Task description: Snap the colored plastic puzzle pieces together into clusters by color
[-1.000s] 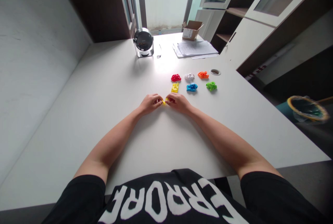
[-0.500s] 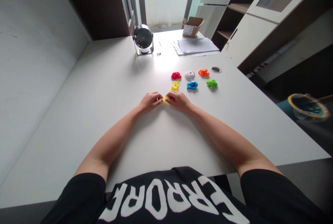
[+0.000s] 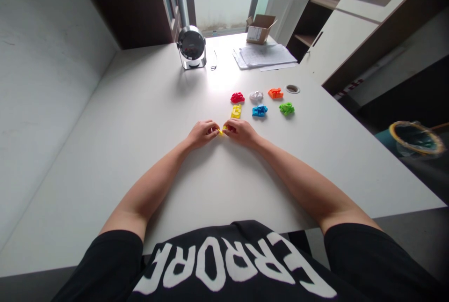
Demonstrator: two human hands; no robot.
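My left hand (image 3: 203, 134) is closed in a pinch on a small yellow plastic piece (image 3: 220, 131), low over the white table. Close beside it, my right hand (image 3: 240, 132) pinches another small yellow plastic piece (image 3: 225, 128), mostly covered by the fingers. Whether the two pieces touch, I cannot tell. Just beyond my right hand lies a larger flat yellow plastic part (image 3: 236, 111). Past that sit little heaps of plastic parts: red (image 3: 237, 98), white (image 3: 256, 96), orange (image 3: 275, 93), blue (image 3: 259, 110) and green (image 3: 286, 108).
The white table (image 3: 115, 152) meets a wall at left. Toward the back stand a round black-and-silver lamp-like device (image 3: 191, 47), a stack of papers (image 3: 266, 55) and an open cardboard box (image 3: 258, 30). A cable hole (image 3: 292, 89) is near the right edge; a bin (image 3: 416, 138) stands beyond it.
The whole view has tilted slightly, so things on the table sit a little higher in the picture. Both hands keep nearly the same pose around the yellow pieces.
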